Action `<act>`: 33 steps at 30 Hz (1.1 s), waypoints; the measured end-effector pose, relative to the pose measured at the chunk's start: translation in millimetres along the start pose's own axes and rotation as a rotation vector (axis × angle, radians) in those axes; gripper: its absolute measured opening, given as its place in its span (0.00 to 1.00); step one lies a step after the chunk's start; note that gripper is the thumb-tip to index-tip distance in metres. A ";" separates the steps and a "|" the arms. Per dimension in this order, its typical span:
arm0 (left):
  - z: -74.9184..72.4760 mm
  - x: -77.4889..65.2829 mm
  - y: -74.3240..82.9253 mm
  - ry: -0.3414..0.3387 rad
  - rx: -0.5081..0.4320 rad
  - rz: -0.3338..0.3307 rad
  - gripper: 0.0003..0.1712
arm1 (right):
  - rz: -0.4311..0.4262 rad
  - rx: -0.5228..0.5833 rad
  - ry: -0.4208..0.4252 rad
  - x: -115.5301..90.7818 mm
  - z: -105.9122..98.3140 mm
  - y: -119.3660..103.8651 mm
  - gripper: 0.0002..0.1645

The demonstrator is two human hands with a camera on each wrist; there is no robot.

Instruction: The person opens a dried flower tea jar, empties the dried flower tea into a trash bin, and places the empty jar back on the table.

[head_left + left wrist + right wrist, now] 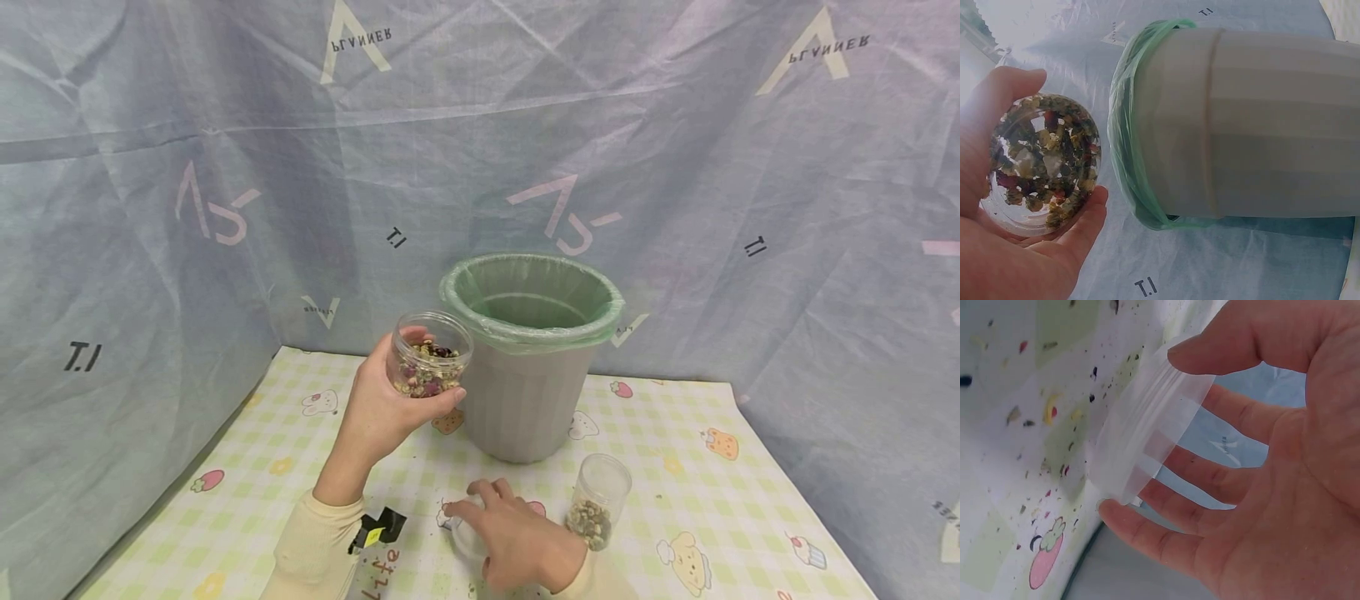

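Observation:
My left hand [378, 404] grips a clear round jar [431, 367], raised beside the bin's front left. Dried flower buds and herbs, yellowish with dark red bits, fill its lower part, and its mouth has no lid on. From the left wrist view, the mix [1047, 159] shows through the jar's base, with thumb and fingers around the side. Low over the tablecloth, my right hand [517, 537] holds a translucent round lid [1147, 425] by its edge, thumb on one side and fingers on the other. A second clear jar [603, 483] holding pale dried buds stands just right of that hand.
A grey bin [525, 408] with a green plastic liner [551, 333] over its rim stands at the back middle. Small crumbs [1047, 462] are scattered on the checked tablecloth [675, 467]. A black piece with a yellow label [378, 529] sits by my left cuff. Grey-blue cloth hangs behind.

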State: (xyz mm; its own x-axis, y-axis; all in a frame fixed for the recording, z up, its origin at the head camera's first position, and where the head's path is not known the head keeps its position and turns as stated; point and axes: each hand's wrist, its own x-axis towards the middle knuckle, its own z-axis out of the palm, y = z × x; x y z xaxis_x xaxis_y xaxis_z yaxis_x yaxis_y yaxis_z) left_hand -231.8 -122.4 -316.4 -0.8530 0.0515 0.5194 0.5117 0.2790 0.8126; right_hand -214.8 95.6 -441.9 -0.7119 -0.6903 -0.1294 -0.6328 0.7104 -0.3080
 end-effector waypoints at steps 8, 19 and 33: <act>-0.8 -0.2 0.0 0.003 -0.008 -0.001 0.44 | -0.082 -0.058 0.036 2.0 7.9 0.8 0.52; -1.8 0.3 -1.2 -0.001 -0.008 0.007 0.43 | -0.047 -0.137 0.035 4.0 14.2 -3.2 0.52; -0.9 -0.2 0.3 0.001 -0.015 -0.003 0.44 | -0.025 -0.167 0.030 3.0 15.3 -5.7 0.59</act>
State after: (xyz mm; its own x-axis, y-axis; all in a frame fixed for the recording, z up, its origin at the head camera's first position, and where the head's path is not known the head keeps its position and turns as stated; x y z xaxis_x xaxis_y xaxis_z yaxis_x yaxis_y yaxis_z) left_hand -231.4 -123.1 -316.0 -0.8542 0.0497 0.5176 0.5110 0.2643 0.8179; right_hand -208.7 87.3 -455.0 -0.7024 -0.7054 -0.0950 -0.6905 0.7077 -0.1496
